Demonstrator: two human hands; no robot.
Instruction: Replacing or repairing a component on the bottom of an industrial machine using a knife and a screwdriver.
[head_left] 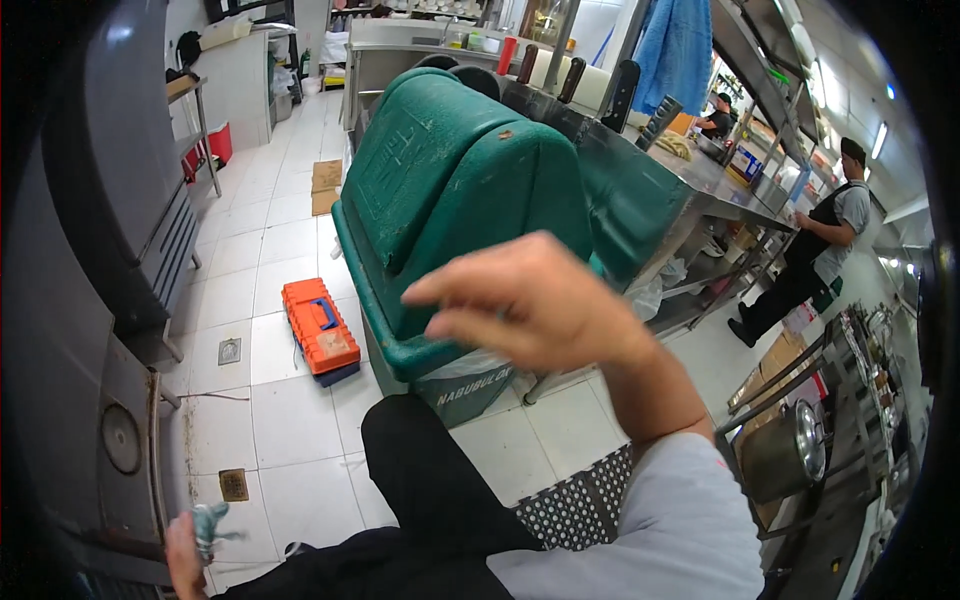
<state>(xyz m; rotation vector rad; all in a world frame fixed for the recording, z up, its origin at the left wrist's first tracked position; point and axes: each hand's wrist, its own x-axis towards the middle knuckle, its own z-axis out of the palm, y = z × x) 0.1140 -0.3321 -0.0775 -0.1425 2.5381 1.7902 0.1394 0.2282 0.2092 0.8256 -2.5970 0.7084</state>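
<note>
My right hand (530,300) is raised in front of a large green plastic bin (470,170) with a domed lid. Its thumb and fingers are apart with nothing seen between them, slightly blurred by motion. Low at the far left, my left hand (184,555) is closed on a crumpled grey-green cloth (208,525), beside the metal equipment there. On the floor left of the bin lies an orange toolbox (320,325) with a blue handle and dark base, away from both hands.
A steel worktable (700,175) stands behind the bin, with knives in a rack near it. At right, a person (835,215) in a dark apron stands by the table. A large pot (790,455) sits on a rack. Metal equipment (110,230) lines the left; a perforated black mat (580,505) lies on the floor.
</note>
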